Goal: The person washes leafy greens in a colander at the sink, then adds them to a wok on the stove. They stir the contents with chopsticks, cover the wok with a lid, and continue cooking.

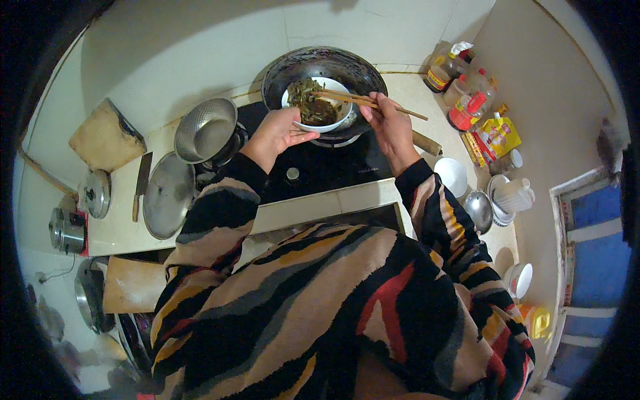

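Observation:
My left hand (pixel 280 134) grips the near left rim of a white bowl (pixel 332 127), which I hold over a dark wok (pixel 365 67) on the black gas stove. Dark green chopped vegetables (pixel 312 105) in brown liquid fill much of the bowl. My right hand (pixel 387 125) is closed on a pair of wooden chopsticks (pixel 357 98), their tips in the bowl at the vegetables. The wok's wooden handle (pixel 426 143) points to the near right, past my right hand. The bowl hides much of the wok's inside.
A steel pan (pixel 206 131) stands on the left burner, with a large lid (pixel 169 195) and a cleaver (pixel 142 186) left of it. Sauce bottles (pixel 470 107), a white bowl (pixel 451 177) and a metal ladle bowl (pixel 478 211) stand at the right. A cutting board (pixel 107 137) leans at the back left.

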Tool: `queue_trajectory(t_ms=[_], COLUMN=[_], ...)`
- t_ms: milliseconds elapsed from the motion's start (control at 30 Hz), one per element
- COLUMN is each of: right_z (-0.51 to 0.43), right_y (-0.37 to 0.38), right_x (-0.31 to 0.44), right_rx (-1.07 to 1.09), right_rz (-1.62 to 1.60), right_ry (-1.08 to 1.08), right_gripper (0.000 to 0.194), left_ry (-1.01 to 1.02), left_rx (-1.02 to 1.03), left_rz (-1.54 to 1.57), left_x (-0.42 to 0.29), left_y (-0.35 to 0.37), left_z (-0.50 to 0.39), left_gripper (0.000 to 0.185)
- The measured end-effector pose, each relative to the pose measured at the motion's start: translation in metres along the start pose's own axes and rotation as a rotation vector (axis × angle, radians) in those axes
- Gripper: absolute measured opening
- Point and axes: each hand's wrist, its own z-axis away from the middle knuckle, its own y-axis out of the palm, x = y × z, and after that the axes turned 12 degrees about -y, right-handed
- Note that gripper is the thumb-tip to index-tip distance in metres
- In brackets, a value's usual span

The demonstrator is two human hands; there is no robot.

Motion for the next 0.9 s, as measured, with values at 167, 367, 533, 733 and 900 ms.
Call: queue_trajectory(t_ms=[167, 367, 533, 733, 900], right_z=[-0.023, -0.064, -0.089, -0.089, -0.069], right_y=[-0.010, -0.022, -0.040, -0.032, -0.010], right_x=[0.000, -0.006, -0.017, 0.021, 0.077], right_rx=[-0.026, -0.051, 0.006, 0.078, 0.295], right_rz=[-0.050, 0.056, 0.307, 0.384, 0.387], right_ry=[0.014, 0.022, -0.065, -0.135, -0.117], right_gripper=[0.019, 0.017, 0.019, 0.021, 0.022], left_ry=[-0.038, -0.102, -0.071, -0.041, -0.069], left_rx=[-0.019, -0.007, -0.015, 0.069, -0.019], left_rz=[0.051, 0.117, 0.112, 0.102, 0.125], left_x=[0.006, 0.010, 0.013, 0.015, 0.011], left_y=[0.005, 0.003, 0.000, 0.002, 0.005], left_z=[-0.007, -0.016, -0.013, -0.010, -0.014], left_gripper=[0.033, 0.035, 0.041, 0.042, 0.037])
